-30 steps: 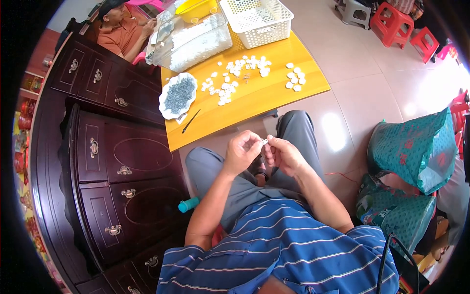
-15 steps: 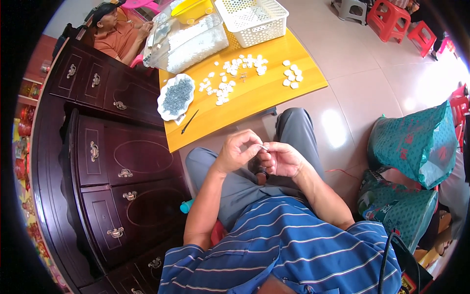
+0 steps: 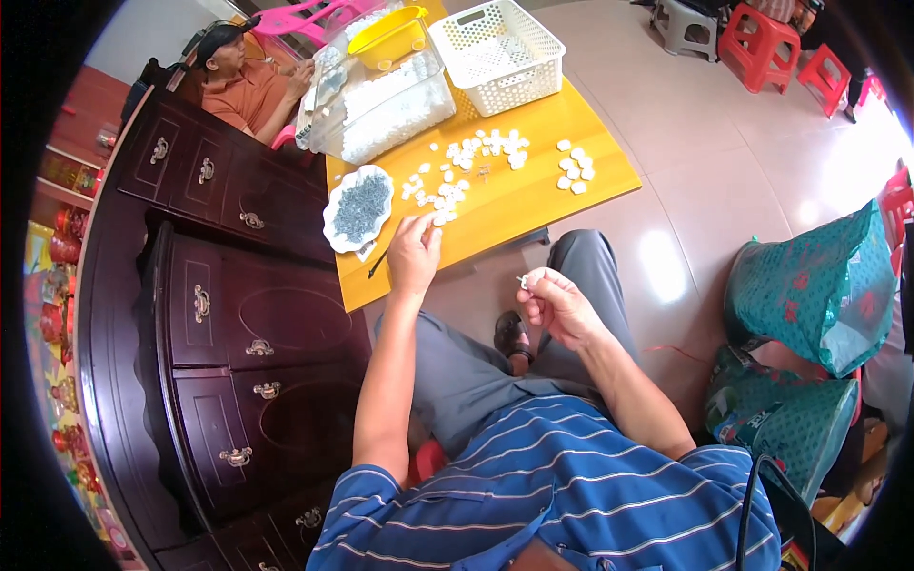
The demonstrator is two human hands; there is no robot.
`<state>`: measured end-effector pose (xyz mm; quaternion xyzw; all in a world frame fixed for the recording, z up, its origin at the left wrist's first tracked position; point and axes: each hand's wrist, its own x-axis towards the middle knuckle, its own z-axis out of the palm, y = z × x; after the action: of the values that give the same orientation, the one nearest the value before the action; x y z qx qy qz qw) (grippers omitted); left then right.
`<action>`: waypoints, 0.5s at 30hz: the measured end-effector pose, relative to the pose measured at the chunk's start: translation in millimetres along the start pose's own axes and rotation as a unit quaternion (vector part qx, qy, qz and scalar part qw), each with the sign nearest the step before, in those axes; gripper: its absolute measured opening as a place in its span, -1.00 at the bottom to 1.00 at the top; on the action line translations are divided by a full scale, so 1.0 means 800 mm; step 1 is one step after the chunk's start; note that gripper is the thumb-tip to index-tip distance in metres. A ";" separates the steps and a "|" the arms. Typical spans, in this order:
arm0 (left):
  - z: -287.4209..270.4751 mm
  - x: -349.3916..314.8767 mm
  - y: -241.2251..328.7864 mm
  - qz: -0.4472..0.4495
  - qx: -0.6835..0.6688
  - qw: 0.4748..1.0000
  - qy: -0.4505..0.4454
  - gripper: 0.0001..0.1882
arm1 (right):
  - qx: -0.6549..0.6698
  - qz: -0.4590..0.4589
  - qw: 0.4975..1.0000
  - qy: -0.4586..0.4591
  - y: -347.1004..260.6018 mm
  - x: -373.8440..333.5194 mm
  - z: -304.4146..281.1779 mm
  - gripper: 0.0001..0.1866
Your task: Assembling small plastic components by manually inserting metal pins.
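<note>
My right hand (image 3: 562, 309) is held above my lap, thumb and finger closed on a small white plastic piece (image 3: 523, 282) with a thin end sticking out. At the near edge of the yellow table, my left hand (image 3: 414, 255) reaches over the wood, its fingers together at the edge of a scatter of small white plastic pieces (image 3: 445, 204). What its fingertips hold, if anything, is hidden. Beside that hand a thin black tool (image 3: 377, 265) lies partly covered. A white scalloped dish (image 3: 331, 235) of small dark grey parts stands to its left.
Behind the scatter are a clear bin (image 3: 400, 138) of white pieces, a yellow scoop-like tray (image 3: 386, 36) and a white perforated basket (image 3: 514, 90). A separate group of white pieces (image 3: 576, 171) lies right. Dark wooden drawers (image 3: 276, 305) flank the left; green bags (image 3: 804, 290) stand right. Another person sits far left.
My hands have parted. The left went from the small piece over my lap to the table's scatter; the right stays over my lap with a white piece. The view has shifted slightly.
</note>
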<state>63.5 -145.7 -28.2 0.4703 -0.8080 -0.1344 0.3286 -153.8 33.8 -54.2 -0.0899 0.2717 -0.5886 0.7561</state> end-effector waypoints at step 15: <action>0.006 -0.027 -0.019 0.054 0.081 0.995 0.002 -0.85 | -0.003 -0.037 0.999 -0.001 0.001 0.003 -0.002 -0.90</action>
<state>77.8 -136.2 -48.7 0.4516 -0.8396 -0.0491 0.2979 -153.3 31.9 -56.6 -0.1026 0.2689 -0.6155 0.7337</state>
